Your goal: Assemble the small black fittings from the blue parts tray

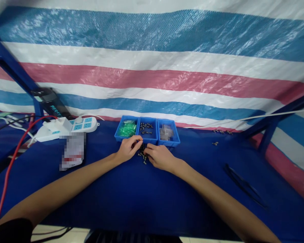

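Observation:
My left hand (pixel 128 148) is at the front of the left and middle blue bins, its fingers bent together; what they hold, if anything, is hidden. My right hand (pixel 159 156) has curled fingers at a small pile of dark and silver screws (pixel 144 158) on the blue table, and its fingertips are too small to make out. Behind the hands, three blue bins stand side by side: the left bin (pixel 118 138) holds green bags, the middle bin (pixel 152 139) several screws, the right bin (pixel 176 137) clear bags.
A white power strip (pixel 89 124), a black bottle (pixel 53 104) and a blurred flat object (pixel 73 152) are at the left, with a red cable (pixel 8 168). Loose screws (pixel 214 143) and a dark thin-framed item (pixel 244 185) lie at the right. A striped sheet (pixel 152 77) hangs behind.

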{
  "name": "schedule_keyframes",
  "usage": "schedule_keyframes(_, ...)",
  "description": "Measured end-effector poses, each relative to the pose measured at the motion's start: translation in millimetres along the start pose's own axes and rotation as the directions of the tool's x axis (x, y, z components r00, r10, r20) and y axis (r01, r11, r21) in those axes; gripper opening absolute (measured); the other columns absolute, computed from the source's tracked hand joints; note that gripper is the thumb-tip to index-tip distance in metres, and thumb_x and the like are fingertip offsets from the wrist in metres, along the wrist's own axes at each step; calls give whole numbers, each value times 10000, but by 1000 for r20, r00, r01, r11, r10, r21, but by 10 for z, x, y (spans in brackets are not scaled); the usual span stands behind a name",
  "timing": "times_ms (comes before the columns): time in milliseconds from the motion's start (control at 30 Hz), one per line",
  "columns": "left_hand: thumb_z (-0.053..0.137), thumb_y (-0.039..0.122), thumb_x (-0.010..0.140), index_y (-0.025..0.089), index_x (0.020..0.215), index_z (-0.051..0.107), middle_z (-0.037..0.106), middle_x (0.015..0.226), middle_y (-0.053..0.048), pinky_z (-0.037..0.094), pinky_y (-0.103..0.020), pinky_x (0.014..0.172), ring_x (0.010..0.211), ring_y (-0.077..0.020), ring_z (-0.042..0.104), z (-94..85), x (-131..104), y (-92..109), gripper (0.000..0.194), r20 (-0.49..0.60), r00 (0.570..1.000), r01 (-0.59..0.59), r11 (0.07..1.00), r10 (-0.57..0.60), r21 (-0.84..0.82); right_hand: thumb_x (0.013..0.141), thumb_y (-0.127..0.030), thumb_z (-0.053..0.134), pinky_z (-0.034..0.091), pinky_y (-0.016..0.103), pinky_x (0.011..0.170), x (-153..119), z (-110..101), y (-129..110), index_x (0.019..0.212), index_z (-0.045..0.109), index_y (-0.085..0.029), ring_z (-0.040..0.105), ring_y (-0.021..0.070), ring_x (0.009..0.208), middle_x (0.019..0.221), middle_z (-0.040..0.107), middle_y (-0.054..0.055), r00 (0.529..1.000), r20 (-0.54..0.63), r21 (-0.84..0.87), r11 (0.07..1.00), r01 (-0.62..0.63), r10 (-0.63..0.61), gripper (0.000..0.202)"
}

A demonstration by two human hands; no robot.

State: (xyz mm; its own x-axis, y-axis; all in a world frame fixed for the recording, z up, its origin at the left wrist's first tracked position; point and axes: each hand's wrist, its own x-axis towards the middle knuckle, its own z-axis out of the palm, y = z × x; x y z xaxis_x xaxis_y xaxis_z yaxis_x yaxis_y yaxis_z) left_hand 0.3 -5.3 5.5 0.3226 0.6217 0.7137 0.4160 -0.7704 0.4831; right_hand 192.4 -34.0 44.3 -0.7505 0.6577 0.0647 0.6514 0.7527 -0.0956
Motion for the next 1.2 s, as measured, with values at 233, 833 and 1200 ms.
schedule_keyframes(233, 526, 221, 887, 154, 953, 569, 626, 714, 1, 448, -176, 539, 565, -80, 583, 4, -16, -19, 104, 15, 1000, 2, 1000, -2, -6, 831, -136, 495, 240, 261, 514, 7, 29, 18, 998, 587, -158, 541, 116, 677, 1003, 589, 76, 1000, 2, 18, 1000, -16, 16, 192)
schedule_keyframes(833, 528, 224, 886, 153, 952, 575, 627, 711, 9, 444, -166, 546, 559, -72, 579, 2, -14, -17, 107, 38, 999, 7, 1000, -7, -8, 822, -152, 479, 254, 263, 522, 11, 9, 4, 959, 541, -164, 541, 127, 668, 986, 591, 65, 999, 12, 32, 998, -45, 45, 150)
schedule_keyframes(1200, 520, 220, 889, 156, 956, 573, 632, 729, 5, 447, -167, 542, 557, -73, 583, 3, -17, -23, 107, 30, 999, -14, 1000, 14, 4, 786, -212, 549, 298, 224, 536, 41, 77, 38, 797, 484, -180, 456, 101, 565, 682, 539, -18, 909, -288, 384, 906, -177, 300, 73)
